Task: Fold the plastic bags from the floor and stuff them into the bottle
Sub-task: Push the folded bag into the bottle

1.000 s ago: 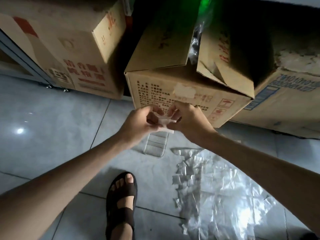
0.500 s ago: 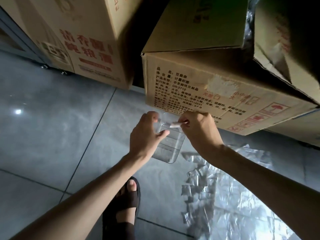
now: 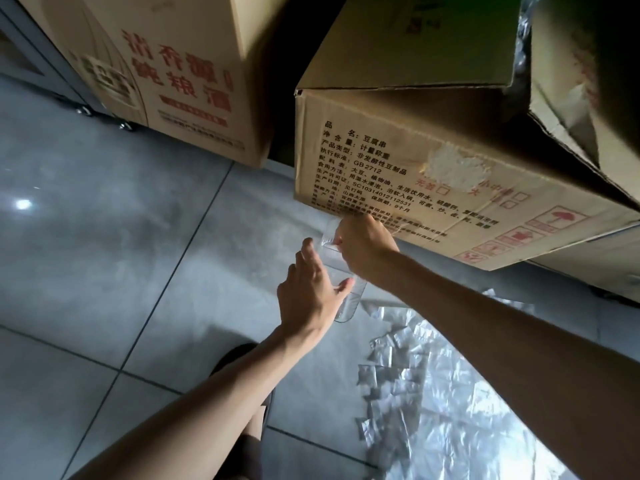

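This is the stuffing step. The clear bottle [image 3: 348, 303] seems to stand on the floor [image 3: 121, 254], close to the floor's far edge where the cardboard boxes [image 3: 398, 161] sit. The right hand [image 3: 363, 249] is on top of the bottle, right at its mouth. Its fingers [image 3: 341, 237] are curled in tight, but I cannot tell what they hold, because the hand hides it. I think a folded bag is being pushed in there.

The left hand [image 3: 306, 296] is at the bottle's side. Its fingers are loose and mostly straight, and its thumb [image 3: 343, 285] touches the bottle, as if to keep it from tipping.

Next, the bag needs a poke all the way down, then another one needs picking up. Lots of plastic bags [image 3: 433, 393] lie flat and shiny near the floor's right edge.

The floor is grey tile with thin lines. The room is dim, with a small bright spot [image 3: 22, 204] at the left edge.
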A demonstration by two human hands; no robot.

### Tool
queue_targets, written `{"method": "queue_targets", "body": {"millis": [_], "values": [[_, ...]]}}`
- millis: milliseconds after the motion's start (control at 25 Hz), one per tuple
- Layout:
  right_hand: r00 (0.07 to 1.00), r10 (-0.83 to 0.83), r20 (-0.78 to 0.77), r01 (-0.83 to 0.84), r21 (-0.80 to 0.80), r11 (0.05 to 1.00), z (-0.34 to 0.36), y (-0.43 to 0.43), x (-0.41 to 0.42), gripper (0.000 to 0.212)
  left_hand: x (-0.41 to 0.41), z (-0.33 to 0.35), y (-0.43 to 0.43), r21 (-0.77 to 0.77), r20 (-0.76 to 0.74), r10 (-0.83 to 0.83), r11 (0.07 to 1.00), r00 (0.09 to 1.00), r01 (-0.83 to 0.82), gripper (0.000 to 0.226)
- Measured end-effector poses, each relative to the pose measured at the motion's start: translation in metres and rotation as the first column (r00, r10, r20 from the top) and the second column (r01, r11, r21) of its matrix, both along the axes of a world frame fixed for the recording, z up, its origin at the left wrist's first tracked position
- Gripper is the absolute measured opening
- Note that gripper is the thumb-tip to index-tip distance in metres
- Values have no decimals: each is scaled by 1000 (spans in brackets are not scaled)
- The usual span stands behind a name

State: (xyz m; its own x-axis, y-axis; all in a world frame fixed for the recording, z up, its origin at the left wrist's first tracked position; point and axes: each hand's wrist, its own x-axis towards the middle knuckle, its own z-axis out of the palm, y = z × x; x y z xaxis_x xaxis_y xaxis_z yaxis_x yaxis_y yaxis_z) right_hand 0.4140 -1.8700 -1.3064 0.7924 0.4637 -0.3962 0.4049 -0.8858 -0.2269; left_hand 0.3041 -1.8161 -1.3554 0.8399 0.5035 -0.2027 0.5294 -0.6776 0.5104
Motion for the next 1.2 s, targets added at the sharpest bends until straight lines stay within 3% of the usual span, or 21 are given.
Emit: {"method": "queue_targets", "body": {"millis": [120,320,480,560,640,720,840,920,1000,1080,1120,1200], "values": [[947,109,-301,-145,-101,984,5,8,16,32,1,0,4,-13,-68,-50,999,996,49,107],[820,144,-553,-290,-186,939,-15,18,32,41,3,6,8,-205,-122,-27,979,992,2,122],[614,-163,-772,69,-153,986,-62,20,52,48,2,7,13,-241,-131,-66,970,989,32,132],[528,-186,-828,80,-169,982,-72,21,56,52,0,6,14,-245,-128,-71,969,989,38,130],[522,-127,-843,15,-139,990,-72,23,57,52,-1,6,13,-246,-114,-78,968,990,48,127],[629,-14,-777,-88,-89,992,-60,20,53,47,-1,6,13,-261,-109,-74,964,991,43,126],[887,179,-426,-202,-10,979,-23,0,26,34,-3,7,15,-339,-101,-41,941,994,4,122],[969,186,-164,-147,222,964,0,-27,-4,42,-7,12,18,-384,-86,4,923,996,-37,112],[995,85,58,-103,470,876,18,-65,-31,47,-13,22,19,-379,35,73,924,997,-55,96],[987,-78,139,-10,545,839,13,-113,-43,37,-15,35,16,-221,305,44,975,951,25,78],[980,-160,115,73,543,837,4,-138,-48,31,-13,41,13,-66,433,-47,994,900,84,67],[971,-239,29,204,426,881,-21,-187,-64,25,-10,54,0,140,533,-273,962,801,235,47]]}}
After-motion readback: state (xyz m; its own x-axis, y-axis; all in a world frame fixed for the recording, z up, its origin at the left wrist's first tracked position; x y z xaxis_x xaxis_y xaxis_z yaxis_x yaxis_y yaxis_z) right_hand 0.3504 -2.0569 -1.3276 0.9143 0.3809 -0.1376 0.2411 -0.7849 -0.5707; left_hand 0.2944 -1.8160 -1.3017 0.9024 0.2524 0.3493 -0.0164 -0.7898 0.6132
